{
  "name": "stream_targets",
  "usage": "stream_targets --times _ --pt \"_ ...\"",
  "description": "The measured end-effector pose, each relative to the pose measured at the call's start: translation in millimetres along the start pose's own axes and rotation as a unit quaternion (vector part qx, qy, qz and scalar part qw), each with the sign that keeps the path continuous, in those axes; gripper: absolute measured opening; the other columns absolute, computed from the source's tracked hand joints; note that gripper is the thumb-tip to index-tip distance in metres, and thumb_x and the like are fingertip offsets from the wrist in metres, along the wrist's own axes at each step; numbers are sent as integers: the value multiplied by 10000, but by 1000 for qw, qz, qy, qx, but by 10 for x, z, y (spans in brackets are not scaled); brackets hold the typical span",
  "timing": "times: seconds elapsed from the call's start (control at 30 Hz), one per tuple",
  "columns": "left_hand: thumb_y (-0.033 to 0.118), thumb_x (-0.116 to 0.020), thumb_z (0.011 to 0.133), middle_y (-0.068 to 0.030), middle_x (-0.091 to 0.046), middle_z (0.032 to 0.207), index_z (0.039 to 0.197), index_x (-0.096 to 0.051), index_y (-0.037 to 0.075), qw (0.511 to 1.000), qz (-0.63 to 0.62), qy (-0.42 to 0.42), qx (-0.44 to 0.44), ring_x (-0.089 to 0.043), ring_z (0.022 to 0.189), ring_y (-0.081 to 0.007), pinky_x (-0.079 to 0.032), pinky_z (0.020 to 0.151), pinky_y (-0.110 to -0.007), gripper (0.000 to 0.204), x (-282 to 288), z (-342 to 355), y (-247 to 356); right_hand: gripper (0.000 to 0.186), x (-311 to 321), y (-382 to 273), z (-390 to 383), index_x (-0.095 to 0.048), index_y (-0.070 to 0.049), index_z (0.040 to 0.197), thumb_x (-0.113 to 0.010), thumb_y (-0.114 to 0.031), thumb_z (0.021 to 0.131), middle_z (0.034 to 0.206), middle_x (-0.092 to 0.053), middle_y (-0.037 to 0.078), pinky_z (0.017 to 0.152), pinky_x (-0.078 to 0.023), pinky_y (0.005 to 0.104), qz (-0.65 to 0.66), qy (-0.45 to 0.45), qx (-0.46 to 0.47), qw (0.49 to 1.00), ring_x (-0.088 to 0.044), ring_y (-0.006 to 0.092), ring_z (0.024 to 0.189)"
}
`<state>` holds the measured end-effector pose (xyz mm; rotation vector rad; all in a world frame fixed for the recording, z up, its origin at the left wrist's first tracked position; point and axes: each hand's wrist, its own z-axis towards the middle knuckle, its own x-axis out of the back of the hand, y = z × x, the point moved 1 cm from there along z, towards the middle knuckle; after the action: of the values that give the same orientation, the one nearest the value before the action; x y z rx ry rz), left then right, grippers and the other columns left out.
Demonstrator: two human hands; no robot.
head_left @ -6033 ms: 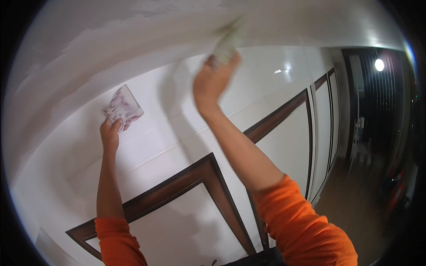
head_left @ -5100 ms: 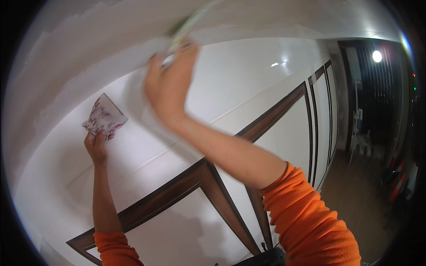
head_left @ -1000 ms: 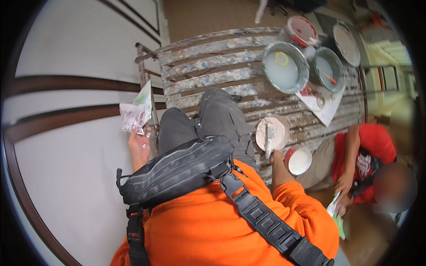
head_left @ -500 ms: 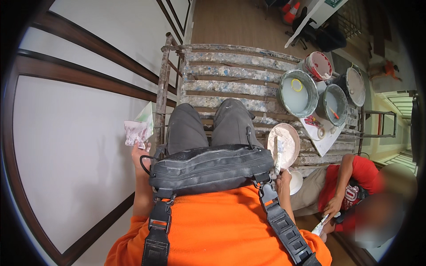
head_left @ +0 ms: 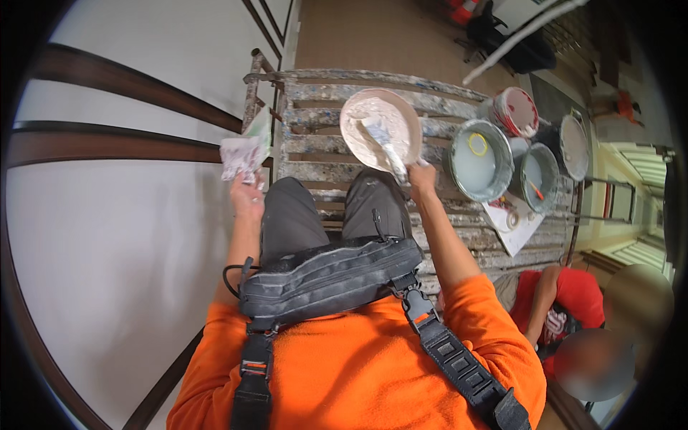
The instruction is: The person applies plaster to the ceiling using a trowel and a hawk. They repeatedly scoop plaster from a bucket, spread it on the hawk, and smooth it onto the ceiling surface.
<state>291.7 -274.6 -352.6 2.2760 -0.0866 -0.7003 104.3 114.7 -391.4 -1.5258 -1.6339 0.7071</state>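
My left hand (head_left: 247, 195) is closed on a wide scraper (head_left: 242, 154) smeared with pinkish putty, its pale green back showing, beside the scaffold's left rail. Ahead of my knees, my right hand (head_left: 421, 175) grips a round bowl (head_left: 362, 107) of creamy putty together with a putty-coated spatula (head_left: 387, 147) whose blade lies in it; how the fingers divide between bowl and spatula is unclear. The bowl is over the paint-spattered slatted platform (head_left: 315, 93).
Several buckets (head_left: 469, 175) of water and putty stand right, beside a white board (head_left: 512, 236) with small items. A co-worker in red (head_left: 577, 290) is at lower right. A panelled wall (head_left: 107, 251) borders the left; a chair (head_left: 494, 39) is on the floor beyond.
The bowl and spatula have moved forward and left with my right hand, away from the co-worker. My left hand with the scraper has shifted up. Earlier both hands were raised to the ceiling.
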Motion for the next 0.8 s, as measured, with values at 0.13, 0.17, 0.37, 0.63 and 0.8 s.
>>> stream_targets --times 0.13,0.17,0.37,0.63,0.8 --pt "163 -534 948 -118 -612 1181 1231 -509 43 999 -21 19 17 -625 1036 -278 -540 855 -418 308 -208 258 -196 332 -884 88 387 -665 124 1050 -570 -17 765 1011 -699 220 762 -510 370 -131 74 -79 985 -689 290 921" --pt "151 -546 941 -118 -610 1178 1223 -514 43 999 -29 29 21 -621 1031 -270 -541 845 -416 303 -247 284 -240 325 -1025 109 396 -662 128 1041 -569 -17 766 1027 -694 239 772 -510 377 -158 78 -92 980 -688 312 948" --pt "120 -562 935 -112 -576 1221 1227 -515 9 998 -50 22 31 -584 1086 -260 -528 918 -423 316 -421 554 -432 442 -1249 111 309 -602 52 1192 -639 -52 763 1114 -645 248 925 -471 463 -345 37 122 930 -624 410 1062" --pt "155 -584 934 -106 -619 1147 1233 -523 16 994 -68 9 88 -639 955 -215 -487 609 -195 335 -1005 1088 -875 562 -1588 -257 -97 -468 -73 1399 -566 -110 846 1154 -603 209 903 -501 479 -683 -185 279 649 -602 354 1083" --pt "136 -578 929 -114 -612 1169 1232 -526 14 985 -73 -15 154 -615 1016 -239 -525 812 -300 331 -1067 1287 -898 359 -1707 -1300 -266 -596 -32 1200 -501 -128 868 1049 -634 258 748 -559 480 -702 -212 279 620 -678 404 885"
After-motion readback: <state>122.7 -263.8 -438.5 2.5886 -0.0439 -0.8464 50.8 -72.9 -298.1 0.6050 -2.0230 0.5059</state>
